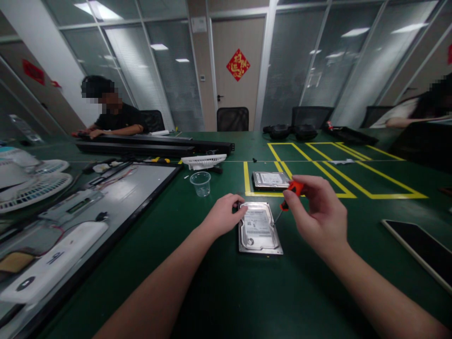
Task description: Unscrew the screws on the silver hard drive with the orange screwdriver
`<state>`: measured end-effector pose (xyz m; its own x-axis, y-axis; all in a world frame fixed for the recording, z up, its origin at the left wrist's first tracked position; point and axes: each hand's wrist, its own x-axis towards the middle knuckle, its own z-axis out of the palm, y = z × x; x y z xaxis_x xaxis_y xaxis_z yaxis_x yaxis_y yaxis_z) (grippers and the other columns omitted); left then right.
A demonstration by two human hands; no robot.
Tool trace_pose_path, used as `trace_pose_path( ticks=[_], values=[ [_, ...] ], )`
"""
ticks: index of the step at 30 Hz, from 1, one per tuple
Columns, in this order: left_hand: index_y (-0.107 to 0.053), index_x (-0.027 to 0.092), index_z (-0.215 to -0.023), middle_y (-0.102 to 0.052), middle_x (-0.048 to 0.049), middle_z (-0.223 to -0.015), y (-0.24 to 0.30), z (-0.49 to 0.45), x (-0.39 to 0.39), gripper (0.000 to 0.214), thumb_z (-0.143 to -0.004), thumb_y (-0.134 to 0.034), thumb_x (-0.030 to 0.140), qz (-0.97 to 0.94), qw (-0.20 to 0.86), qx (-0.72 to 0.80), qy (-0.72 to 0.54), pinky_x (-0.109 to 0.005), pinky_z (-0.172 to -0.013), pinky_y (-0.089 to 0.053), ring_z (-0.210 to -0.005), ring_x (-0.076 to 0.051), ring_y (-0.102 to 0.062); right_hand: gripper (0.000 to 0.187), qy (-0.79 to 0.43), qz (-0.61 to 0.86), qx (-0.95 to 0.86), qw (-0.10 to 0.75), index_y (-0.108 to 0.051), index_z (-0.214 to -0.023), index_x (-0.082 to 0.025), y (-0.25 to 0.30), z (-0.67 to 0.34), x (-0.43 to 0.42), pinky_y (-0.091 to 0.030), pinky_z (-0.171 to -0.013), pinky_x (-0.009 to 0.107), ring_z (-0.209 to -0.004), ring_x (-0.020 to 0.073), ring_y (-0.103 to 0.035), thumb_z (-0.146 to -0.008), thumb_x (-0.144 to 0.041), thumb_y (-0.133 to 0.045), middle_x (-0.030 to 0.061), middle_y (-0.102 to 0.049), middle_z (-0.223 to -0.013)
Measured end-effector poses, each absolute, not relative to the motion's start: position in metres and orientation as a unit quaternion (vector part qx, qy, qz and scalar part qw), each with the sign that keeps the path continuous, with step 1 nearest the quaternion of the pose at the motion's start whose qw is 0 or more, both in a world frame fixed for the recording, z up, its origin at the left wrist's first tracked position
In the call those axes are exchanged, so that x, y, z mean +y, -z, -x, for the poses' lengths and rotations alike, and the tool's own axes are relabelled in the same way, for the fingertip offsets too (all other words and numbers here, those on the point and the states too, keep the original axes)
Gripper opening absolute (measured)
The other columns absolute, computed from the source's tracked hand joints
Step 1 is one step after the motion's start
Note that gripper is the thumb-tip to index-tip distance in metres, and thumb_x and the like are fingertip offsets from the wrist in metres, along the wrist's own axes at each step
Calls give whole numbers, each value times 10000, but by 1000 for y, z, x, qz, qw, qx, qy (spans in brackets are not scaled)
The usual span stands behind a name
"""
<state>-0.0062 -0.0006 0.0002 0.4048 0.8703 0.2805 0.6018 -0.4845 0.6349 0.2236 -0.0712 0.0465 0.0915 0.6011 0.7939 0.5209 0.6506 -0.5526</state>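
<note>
A silver hard drive [259, 229] lies flat on the green table [219, 282] in front of me. My left hand [224, 217] grips its upper left corner with curled fingers. My right hand [319, 214] is closed on a small screwdriver with an orange-red handle [292, 192]. Its thin shaft points down to the drive's upper right edge. A second hard drive [271, 180] lies a little farther back inside a yellow taped box.
A clear plastic cup [201, 183] and a white fan grille [204, 161] stand to the back left. A large opened flat panel [106, 197] with parts fills the left. A dark tablet [420, 249] lies at right. Two other people sit at the far corners.
</note>
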Motion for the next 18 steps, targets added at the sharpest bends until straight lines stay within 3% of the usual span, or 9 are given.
trace_pose_path(
  ticks=[4,9,18],
  values=[
    [-739,188,-1115,-709,-80,-1069,-1,6,0,267,-967,-622,376,-807,224,459,-297,-362,-866,-543,-960,-221,-661,345,-35,418,-678,604,-646,-1275,-298,-48,-224,-74,-569,-850,418,-943,219,-661,-936,-251,-689,52,-664,-1087],
    [-738,190,-1112,-710,-87,-1092,-3,6,-1,266,-967,-617,378,-807,229,459,-294,-367,-870,-546,-972,-226,-663,303,-77,414,-668,614,-652,-1303,-305,-49,-223,-78,-573,-934,453,-1101,243,-695,-1028,-256,-533,68,-708,-1230],
    [-739,191,-1128,-713,-91,-1103,-3,7,-2,276,-968,-616,379,-806,233,459,-292,-378,-865,-547,-975,-233,-663,328,-49,409,-675,613,-649,-1280,-295,-48,-223,-75,-572,-858,410,-952,206,-663,-959,-227,-655,53,-666,-1092]
  ],
)
